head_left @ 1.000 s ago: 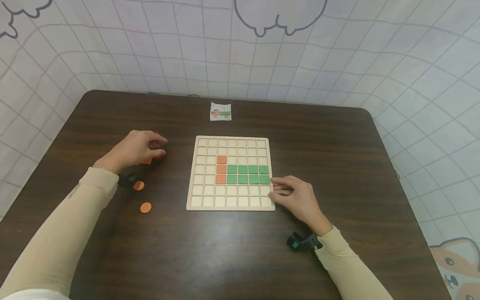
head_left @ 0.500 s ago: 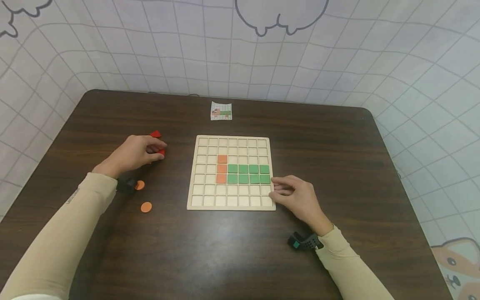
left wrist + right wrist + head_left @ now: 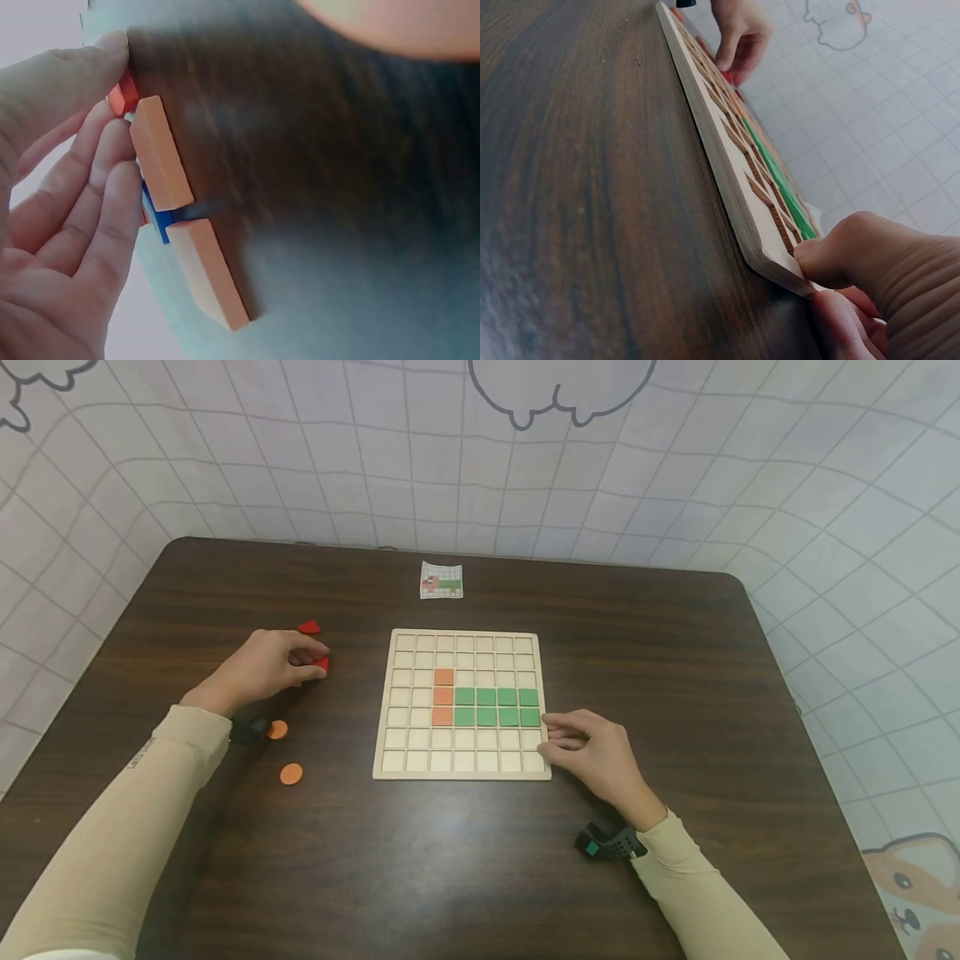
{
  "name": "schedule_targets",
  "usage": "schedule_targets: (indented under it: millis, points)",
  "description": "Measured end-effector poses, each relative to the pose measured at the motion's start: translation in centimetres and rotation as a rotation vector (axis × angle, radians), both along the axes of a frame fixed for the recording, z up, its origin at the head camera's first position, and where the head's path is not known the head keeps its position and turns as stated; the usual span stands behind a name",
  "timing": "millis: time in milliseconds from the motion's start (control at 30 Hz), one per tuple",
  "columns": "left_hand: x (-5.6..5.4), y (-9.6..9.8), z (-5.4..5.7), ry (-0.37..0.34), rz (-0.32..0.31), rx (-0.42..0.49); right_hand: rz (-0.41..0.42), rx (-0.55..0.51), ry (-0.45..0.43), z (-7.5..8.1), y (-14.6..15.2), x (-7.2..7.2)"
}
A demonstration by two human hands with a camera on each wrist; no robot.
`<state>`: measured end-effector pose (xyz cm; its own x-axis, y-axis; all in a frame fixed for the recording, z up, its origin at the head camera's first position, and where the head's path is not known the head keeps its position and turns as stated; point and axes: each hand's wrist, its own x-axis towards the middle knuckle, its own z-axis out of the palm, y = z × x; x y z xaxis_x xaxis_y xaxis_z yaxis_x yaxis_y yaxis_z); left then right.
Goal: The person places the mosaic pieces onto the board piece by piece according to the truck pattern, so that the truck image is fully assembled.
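Observation:
My left hand [image 3: 266,670] pinches a small red piece [image 3: 321,665] between thumb and fingertips, low over the table left of the board. The left wrist view shows that red piece [image 3: 125,96] at the fingertips, beside two orange blocks [image 3: 161,154] and a blue piece [image 3: 156,214]. A wooden grid board [image 3: 405,764] lies in the middle, with green squares [image 3: 486,717] in two rows and a column of orange squares [image 3: 443,696]. My right hand [image 3: 596,756] grips the board's right edge, its thumb [image 3: 817,255] on top; some of its fingers are hidden.
Another red piece [image 3: 309,627] lies just beyond my left hand. Two orange discs [image 3: 291,774] lie nearer, left of the board. A small printed card [image 3: 441,581] with a coloured grid lies behind the board on the dark table [image 3: 465,877].
My left hand has moved slightly down and left and now holds the red piece. The far red piece shows more, the orange piece under the hand less. My right hand stays put.

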<state>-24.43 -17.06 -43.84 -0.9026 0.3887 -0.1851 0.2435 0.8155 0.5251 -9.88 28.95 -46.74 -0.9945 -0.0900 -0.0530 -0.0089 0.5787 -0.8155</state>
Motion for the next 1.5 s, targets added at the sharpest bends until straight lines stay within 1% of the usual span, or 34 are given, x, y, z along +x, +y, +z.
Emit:
schedule_targets:
  millis: [200, 333, 500, 700, 900, 1233, 1500]
  points:
    - [0.0, 0.1, 0.1, 0.033, -0.017, -0.025, 0.0, 0.002, -0.001, 0.0, 0.0, 0.0]
    - [0.0, 0.0, 0.0, 0.057, -0.015, -0.04, 0.001, -0.012, -0.003, 0.1, -0.1, 0.0]
    - [0.0, 0.1, 0.1, 0.075, -0.03, -0.039, 0.003, -0.022, -0.002, 0.3, -0.1, 0.0]
    - [0.2, 0.5, 0.5, 0.094, -0.047, -0.03, 0.006, -0.021, -0.001, 0.4, -0.1, 0.0]
    - [0.3, 1.1, 0.8, 0.111, -0.048, -0.011, 0.008, -0.025, 0.003, 0.3, -0.1, 0.1]
    - [0.4, 2.6, 1.1, 0.145, -0.105, 0.013, 0.007, -0.031, 0.002, 0.1, -0.1, 0.1]
    - [0.3, 4.1, 1.6, 0.144, -0.119, 0.027, 0.002, -0.021, 0.002, 0.2, 0.0, 0.1]
